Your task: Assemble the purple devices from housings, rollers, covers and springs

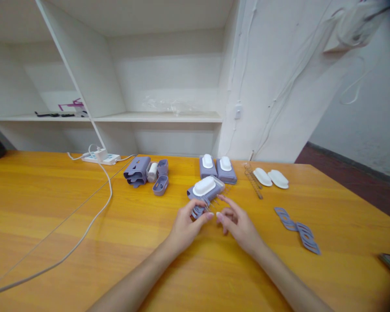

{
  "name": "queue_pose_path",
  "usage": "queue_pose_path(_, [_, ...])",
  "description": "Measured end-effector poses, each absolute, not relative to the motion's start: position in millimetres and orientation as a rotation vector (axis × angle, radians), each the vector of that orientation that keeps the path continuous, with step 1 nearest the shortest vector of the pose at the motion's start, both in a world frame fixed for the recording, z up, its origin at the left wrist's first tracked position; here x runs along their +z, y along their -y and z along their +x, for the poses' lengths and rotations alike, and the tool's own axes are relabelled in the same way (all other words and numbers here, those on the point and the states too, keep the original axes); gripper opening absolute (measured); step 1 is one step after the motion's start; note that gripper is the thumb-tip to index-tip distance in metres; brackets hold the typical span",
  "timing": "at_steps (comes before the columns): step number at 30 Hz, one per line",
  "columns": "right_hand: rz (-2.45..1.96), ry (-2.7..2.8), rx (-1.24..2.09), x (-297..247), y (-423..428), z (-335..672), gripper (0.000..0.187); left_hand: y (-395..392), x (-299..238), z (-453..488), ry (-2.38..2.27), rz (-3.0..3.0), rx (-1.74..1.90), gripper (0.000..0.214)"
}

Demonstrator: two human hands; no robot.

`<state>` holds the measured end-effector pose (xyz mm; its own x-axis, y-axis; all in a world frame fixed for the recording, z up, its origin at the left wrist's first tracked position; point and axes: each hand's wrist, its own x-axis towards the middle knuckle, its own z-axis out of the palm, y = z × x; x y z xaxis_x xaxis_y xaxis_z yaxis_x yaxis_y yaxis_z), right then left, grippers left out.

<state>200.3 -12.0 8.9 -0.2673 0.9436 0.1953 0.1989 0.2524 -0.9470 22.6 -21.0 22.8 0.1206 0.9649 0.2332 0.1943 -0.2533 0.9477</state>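
Note:
My left hand is closed around a purple-grey slotted plastic piece, with thin metal wires sticking out of it toward the right. Close beside it, my right hand has its thumb and index finger apart near the wire ends. Whether the index fingertip touches a wire is too blurred to tell. Just beyond my hands lies a purple case with a white oval dish on top. Two more purple cases topped with white dishes stand behind it.
To the right lie metal wire hooks, white oval dishes and purple slotted pieces. Purple holders and small purple cups stand left. A power strip trails a cable across the table's left side.

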Motion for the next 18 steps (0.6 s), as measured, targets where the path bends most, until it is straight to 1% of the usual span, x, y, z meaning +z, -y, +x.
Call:
queue_pose_path(2, [-1.041, 1.516, 1.239, 11.2, 7.2, 203.0, 0.059, 22.7, 21.2, 24.5, -1.110, 1.664, 1.154, 0.027])
queue_pose_path(3, [-1.032, 1.482, 1.278, 11.8, 5.5, 204.2, 0.057, 23.4, 20.2, 25.3, -1.089, 1.705, 1.142, 0.027])
queue_pose_path(7, [-1.027, 1.463, 1.301, 11.4, 3.0, 206.1, 0.037, 23.8, 17.0, 26.3, -1.068, 1.864, 1.136, 0.028])
queue_pose_path(9, [-1.029, 1.464, 1.293, 10.5, 3.3, 206.2, 0.034, 23.0, 15.9, 25.7, -1.093, 1.904, 1.132, 0.029])
queue_pose_path(18, [-1.021, 1.456, 1.296, 9.3, 3.2, 208.0, 0.033, 23.6, 15.1, 24.1, -1.092, 1.952, 1.171, 0.027])
